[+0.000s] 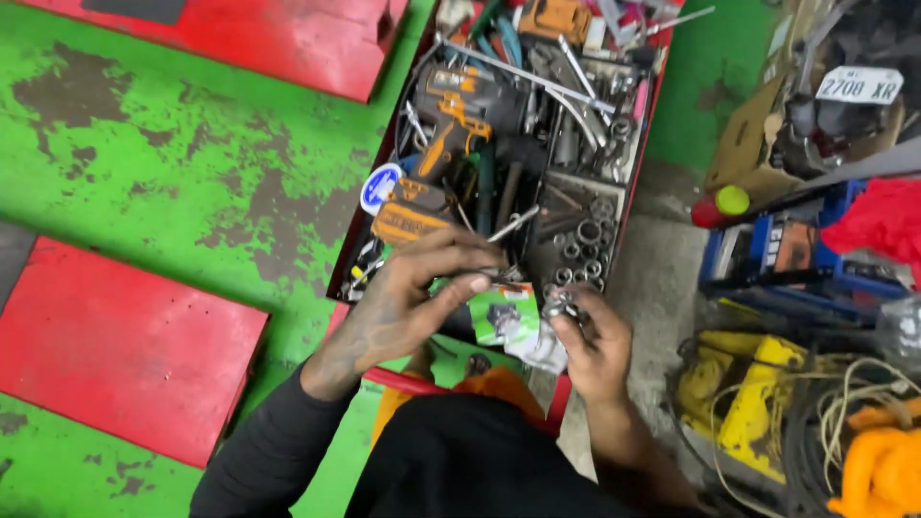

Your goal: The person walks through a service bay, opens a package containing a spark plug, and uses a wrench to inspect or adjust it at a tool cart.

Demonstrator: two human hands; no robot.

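Note:
Over the near end of a red tool tray (636, 125), my left hand (413, 297) pinches the top edge of a small green-and-white printed packet (507, 317). My right hand (590, 341) is closed on a small shiny metal part (559, 309) at the packet's right side. The tray holds an orange-and-black cordless drill (456, 120), several sockets (580, 249), wrenches and screwdrivers. Both hands sit close together, just above the sockets.
A green painted floor (144, 153) with raised red panels (106, 345) lies to the left. Right of the tray are a cardboard box of parts (767, 134), a blue crate (777, 254), a red cloth (883, 221), yellow equipment (748, 403) and coiled cables (854, 403).

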